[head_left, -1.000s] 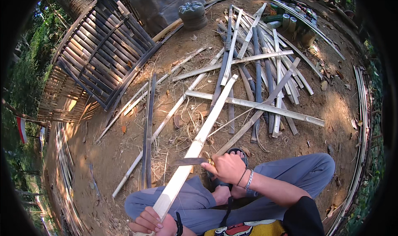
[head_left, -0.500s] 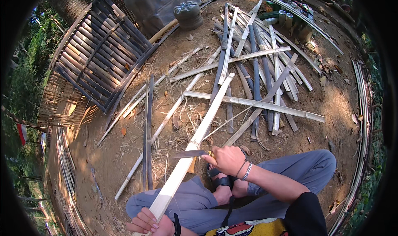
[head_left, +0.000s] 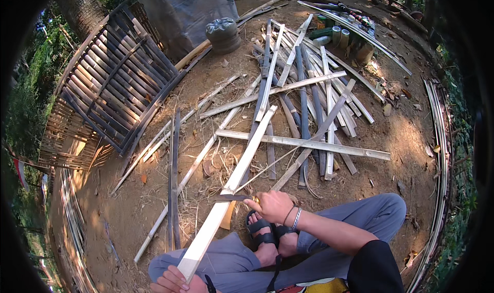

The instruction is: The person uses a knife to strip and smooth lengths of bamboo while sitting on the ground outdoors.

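Note:
A long pale split-bamboo strip [head_left: 208,231] slants across my lap and points away from me. My left hand [head_left: 172,281] is closed around its near end at the lower edge of the view. In my right hand [head_left: 272,206], fingers closed on the handle, is a knife [head_left: 230,197]. The dark blade lies crosswise on the strip, close to a joint in the bamboo. A thin sliver [head_left: 265,168] stands off the strip near the blade and runs up to the right. The strip's far end rests over other bamboo pieces.
A heap of bamboo strips [head_left: 314,102] lies on the dirt ahead, with shavings around. At left stands a bamboo slatted frame [head_left: 116,77]. A dark rounded container [head_left: 223,36] sits at the back. Long strips [head_left: 437,174] line the right. My sandalled feet [head_left: 265,236] are close by.
My right hand has pushed the knife slightly away from me along the strip, nearer the joint. The whole view has shifted, so the surroundings sit lower and further left.

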Action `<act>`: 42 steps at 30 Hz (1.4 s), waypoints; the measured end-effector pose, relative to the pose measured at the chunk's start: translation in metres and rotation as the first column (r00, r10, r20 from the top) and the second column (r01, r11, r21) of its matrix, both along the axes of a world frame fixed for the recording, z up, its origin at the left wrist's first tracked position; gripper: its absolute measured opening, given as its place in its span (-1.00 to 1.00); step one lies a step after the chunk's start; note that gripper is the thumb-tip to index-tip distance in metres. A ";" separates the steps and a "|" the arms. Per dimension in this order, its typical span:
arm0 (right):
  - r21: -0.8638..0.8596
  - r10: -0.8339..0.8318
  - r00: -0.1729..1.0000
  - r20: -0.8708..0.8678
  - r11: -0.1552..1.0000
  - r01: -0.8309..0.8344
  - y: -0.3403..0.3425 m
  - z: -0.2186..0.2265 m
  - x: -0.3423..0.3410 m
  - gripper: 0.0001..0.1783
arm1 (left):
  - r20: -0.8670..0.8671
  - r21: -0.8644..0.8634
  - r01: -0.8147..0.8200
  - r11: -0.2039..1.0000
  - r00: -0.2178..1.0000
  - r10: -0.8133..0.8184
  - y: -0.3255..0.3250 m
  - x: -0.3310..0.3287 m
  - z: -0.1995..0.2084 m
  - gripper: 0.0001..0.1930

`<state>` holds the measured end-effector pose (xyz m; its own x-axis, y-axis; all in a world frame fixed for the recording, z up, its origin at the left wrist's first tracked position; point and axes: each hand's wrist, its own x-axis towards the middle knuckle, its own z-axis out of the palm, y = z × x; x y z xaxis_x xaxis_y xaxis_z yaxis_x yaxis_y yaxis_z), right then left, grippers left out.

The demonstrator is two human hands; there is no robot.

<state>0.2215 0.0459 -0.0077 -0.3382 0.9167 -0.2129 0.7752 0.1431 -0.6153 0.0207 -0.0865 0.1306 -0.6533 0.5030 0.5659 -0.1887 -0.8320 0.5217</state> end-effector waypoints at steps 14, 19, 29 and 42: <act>-0.115 -0.135 0.909 -0.395 0.989 0.097 -0.034 0.006 0.029 -0.54 | 0.134 -0.117 -0.017 0.993 0.991 0.032 -0.018 -0.048 0.032 -0.74; -0.155 -0.174 0.882 -0.438 0.981 0.116 -0.032 0.016 0.034 -0.59 | 0.048 -0.160 -0.073 0.984 0.996 0.082 -0.016 -0.058 0.031 -0.74; -0.093 0.020 0.923 -0.384 0.994 -0.060 -0.052 0.034 0.026 -0.58 | 0.094 -0.176 -0.451 0.875 0.877 0.471 0.014 -0.028 0.045 -0.60; 0.225 0.301 0.932 -0.200 0.940 -0.255 -0.091 0.088 -0.014 -0.57 | -0.095 0.089 -0.171 0.981 0.979 0.179 -0.009 -0.012 0.040 -0.44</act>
